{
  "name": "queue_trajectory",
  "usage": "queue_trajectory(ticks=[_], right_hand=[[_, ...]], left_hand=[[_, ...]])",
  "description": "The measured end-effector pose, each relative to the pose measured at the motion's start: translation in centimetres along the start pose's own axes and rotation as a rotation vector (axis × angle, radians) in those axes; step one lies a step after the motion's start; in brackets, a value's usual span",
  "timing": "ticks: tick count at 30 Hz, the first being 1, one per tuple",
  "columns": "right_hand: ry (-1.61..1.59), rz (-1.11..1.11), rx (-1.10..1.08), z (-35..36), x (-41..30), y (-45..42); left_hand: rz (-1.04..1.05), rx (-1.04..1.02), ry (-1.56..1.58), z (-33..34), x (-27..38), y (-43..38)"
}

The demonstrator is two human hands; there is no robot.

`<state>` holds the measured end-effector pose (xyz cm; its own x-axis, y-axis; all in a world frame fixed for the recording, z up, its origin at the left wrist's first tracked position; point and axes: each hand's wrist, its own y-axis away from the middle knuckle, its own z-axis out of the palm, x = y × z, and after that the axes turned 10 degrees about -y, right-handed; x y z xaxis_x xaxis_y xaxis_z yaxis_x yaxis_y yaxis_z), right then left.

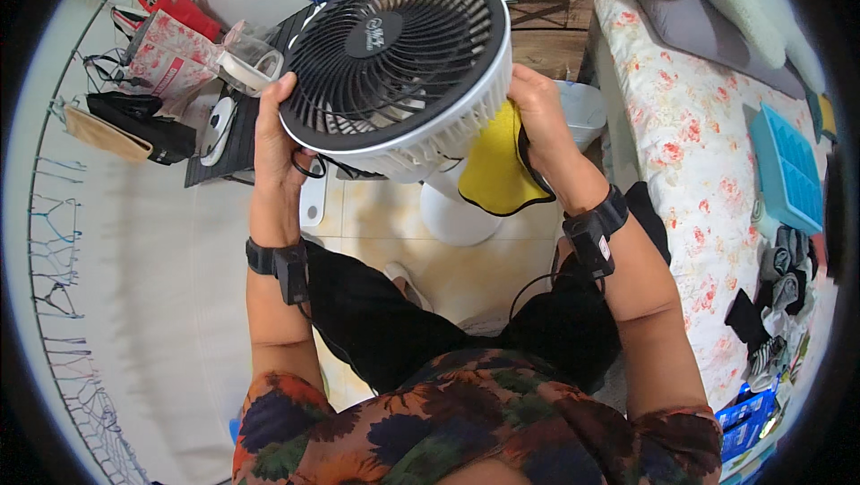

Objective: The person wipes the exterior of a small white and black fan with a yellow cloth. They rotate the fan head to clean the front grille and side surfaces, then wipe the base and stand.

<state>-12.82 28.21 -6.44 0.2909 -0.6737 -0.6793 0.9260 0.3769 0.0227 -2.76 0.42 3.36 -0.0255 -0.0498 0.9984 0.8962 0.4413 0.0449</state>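
An electric fan (396, 58) with a black spiral front grille and a white rear cage is held up before me, its face tilted upward. My left hand (277, 125) grips the left rim, thumb on the front edge, with a thin black loop hanging by its fingers. At the right rim, my right hand (537, 112) holds the cage together with a yellow cloth (500, 162) edged in black, which hangs below the fingers. The fan's round white base (457, 213) shows beneath the head, over the tiled floor; whether it touches the floor I cannot tell.
A bed with a floral sheet (699, 216) runs along the right, bearing a blue compartment box (786, 162) and several socks (783, 283). Behind the fan stands a wooden drawer cabinet (544, 15) beside a pale bin (581, 109). Bags (168, 55) and wire hangers (60, 230) hang at left.
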Motion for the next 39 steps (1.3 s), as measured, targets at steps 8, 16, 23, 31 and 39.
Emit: queue_trajectory(ticks=[8, 16, 23, 31, 39], right_hand=[[0.070, -0.286, 0.316, -0.9, -1.5, 6.0], [0.670, -0.917, 0.059, 3.0, -0.1, 11.3], [0.695, -0.950, 0.165, 3.1, 0.8, 10.6], [0.785, -1.059, 0.063, 3.7, -0.7, 9.2], [0.743, -1.044, -0.060, 3.8, -0.5, 7.5]], left_hand=[[0.017, -0.092, 0.057, 0.3, -0.9, 1.7], [0.019, -0.102, -0.042, 0.8, -0.9, 2.8], [0.041, 0.023, -0.087, 2.7, -0.1, 3.7], [0.036, -0.011, 0.022, 1.0, -1.6, 2.8], [0.033, -0.019, 0.094, -0.4, -1.6, 1.9]])
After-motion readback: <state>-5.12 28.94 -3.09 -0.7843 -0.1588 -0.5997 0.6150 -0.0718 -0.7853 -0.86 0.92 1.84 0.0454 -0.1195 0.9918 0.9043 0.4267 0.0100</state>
